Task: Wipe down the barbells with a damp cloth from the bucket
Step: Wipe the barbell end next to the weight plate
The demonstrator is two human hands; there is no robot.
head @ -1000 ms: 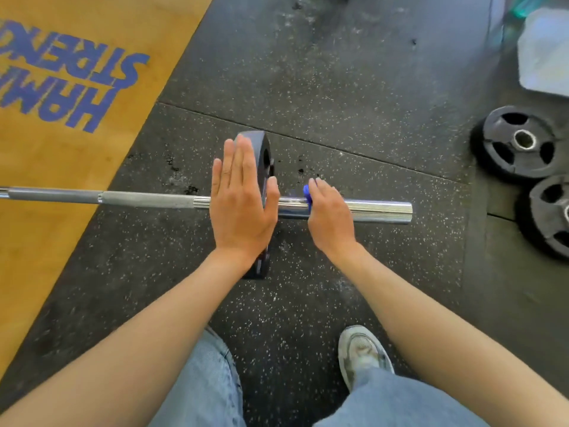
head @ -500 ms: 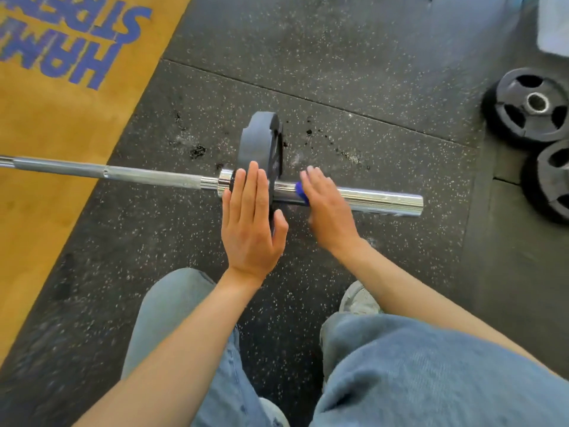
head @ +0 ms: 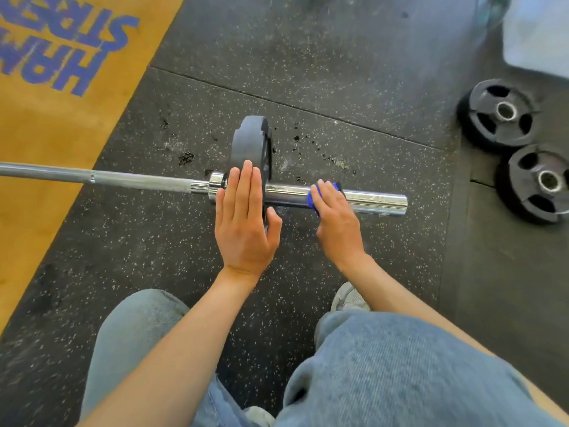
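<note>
Left hand (head: 246, 223) flat, fingers straight, pressed against weight plate (head: 251, 140) on barbell (head: 375, 201). Right hand (head: 337, 220) clamped on blue cloth (head: 311, 198) around chrome sleeve.

Barbell (head: 129, 180) across floor, left to right, shaft reaching over platform (head: 46, 143) at left. Plate (head: 251, 143) upright on sleeve (head: 375, 201). Left hand (head: 244, 223) flat against plate's near side. Right hand (head: 337, 220) on sleeve right of plate, cloth (head: 311, 198) beneath. Two loose plates (head: 498, 115) far right, bucket (head: 537, 35) behind.
</note>
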